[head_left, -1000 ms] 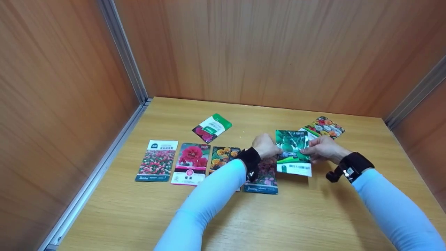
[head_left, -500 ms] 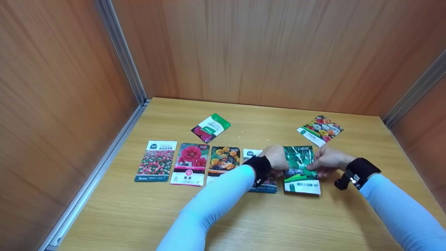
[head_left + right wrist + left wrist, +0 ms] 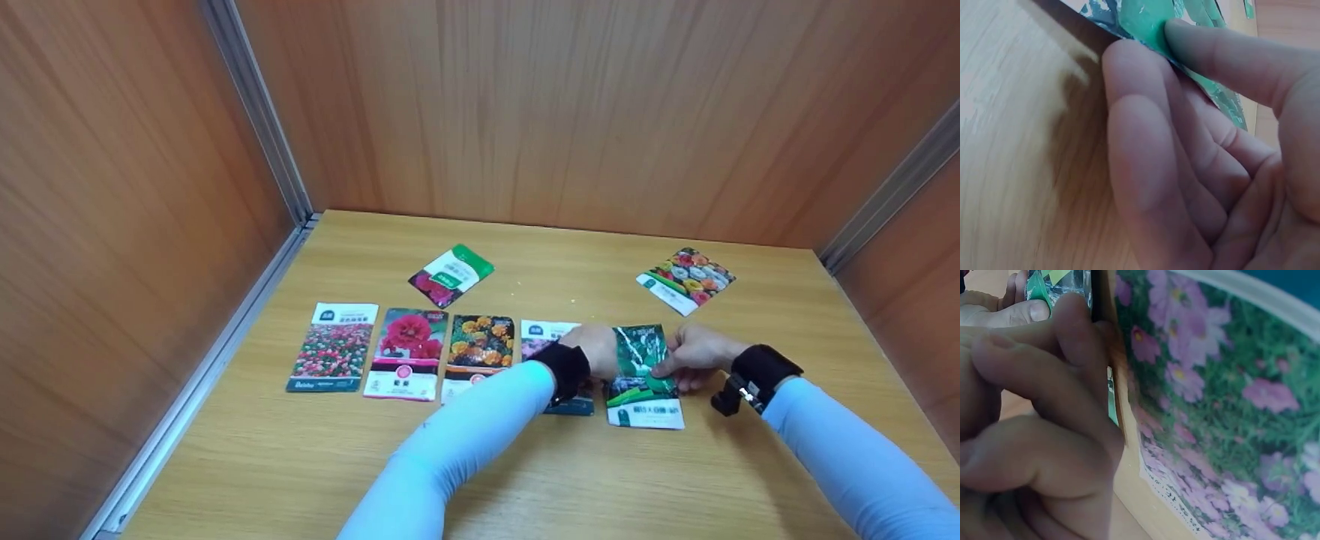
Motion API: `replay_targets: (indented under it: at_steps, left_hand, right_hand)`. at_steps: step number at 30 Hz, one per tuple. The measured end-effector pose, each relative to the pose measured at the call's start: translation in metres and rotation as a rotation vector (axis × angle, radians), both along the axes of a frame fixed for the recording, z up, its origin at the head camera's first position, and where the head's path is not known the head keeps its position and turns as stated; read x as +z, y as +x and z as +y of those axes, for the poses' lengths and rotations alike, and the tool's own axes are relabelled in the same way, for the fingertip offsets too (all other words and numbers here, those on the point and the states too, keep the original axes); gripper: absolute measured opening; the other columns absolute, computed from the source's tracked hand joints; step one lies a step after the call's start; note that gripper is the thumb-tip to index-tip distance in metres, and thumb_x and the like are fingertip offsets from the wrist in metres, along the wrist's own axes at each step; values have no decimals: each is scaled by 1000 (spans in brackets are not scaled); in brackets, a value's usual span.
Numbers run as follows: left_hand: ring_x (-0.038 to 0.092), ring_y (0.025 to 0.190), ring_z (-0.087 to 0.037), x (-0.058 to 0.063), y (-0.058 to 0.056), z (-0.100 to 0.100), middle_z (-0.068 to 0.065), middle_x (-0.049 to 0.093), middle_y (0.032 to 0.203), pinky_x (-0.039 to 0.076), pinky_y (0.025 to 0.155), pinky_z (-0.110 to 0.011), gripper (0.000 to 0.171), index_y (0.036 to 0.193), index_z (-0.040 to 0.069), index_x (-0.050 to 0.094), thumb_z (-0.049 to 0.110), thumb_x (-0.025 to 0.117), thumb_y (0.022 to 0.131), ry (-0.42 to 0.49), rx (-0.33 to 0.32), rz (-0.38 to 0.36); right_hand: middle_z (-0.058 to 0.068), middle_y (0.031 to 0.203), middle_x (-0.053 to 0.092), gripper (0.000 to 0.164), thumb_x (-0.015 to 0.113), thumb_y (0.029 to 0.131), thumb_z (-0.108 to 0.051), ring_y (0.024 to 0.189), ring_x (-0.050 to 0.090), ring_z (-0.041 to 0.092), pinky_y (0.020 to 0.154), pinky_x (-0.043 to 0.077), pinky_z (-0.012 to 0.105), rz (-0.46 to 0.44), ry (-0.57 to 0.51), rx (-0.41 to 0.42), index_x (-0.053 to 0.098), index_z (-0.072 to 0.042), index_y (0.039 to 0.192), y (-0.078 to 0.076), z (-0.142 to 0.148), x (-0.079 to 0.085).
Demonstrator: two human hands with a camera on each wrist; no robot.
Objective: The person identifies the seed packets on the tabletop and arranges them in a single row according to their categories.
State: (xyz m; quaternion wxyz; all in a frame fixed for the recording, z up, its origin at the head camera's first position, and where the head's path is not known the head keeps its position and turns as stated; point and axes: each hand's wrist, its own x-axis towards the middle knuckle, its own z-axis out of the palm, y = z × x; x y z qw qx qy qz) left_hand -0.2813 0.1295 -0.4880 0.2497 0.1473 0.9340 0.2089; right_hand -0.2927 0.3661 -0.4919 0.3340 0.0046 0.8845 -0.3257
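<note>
A glossy green seed packet with a white lower band lies at the right end of a row, its near end low at the table. My right hand pinches its right side, thumb on top and fingers beneath, as the right wrist view shows. At its left edge is my left hand, fingers curled against it; their tips are hidden in the head view. Under my left wrist lies a pink-flower seed packet, partly covered, which fills the right of the left wrist view.
Left along the row lie an orange-flower packet, a magenta-flower packet and a pink-field packet. Behind are a tilted green-and-white packet and a mixed-flower packet. Wood-grain panels wall the table.
Both hands have brought the green packet down and slightly right, from above the table into the row beside the pink-flower packet. The mixed-flower packet behind has come fully into view.
</note>
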Motion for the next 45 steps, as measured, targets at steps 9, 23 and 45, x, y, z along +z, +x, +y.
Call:
replay_targets:
  at_steps: [9, 23, 45]
  left_hand:
    - [61, 54, -17, 1, 1, 4, -1, 68, 74, 44, 46, -29, 24, 72, 15, 70, 21, 76, 94, -72, -47, 104]
    - [64, 66, -18, 5, 1, 3, 0, 67, 78, 50, 55, -30, 19, 82, 16, 72, 30, 82, 91, -41, -7, 157]
    - [50, 52, -12, 1, -8, -13, 7, 41, 57, 38, 45, -28, 43, 64, 20, 52, 39, 82, 90, 5, -12, 316]
  right_hand:
    - [-2, 58, 64, 40, 88, 88, -39, 49, 58, 9, 48, 47, 21, 42, 78, 33, 66, -16, 64, 0, -2, 0]
    - [-2, 68, 60, 27, 80, 94, -28, 62, 53, 17, 58, 40, 28, 296, 149, 98, 69, -14, 73, -12, -22, 9]
    - [21, 109, 68, 42, 65, 103, -39, 98, 60, 40, 87, 51, 56, 628, 371, 94, 70, -1, 120, -52, 26, -12]
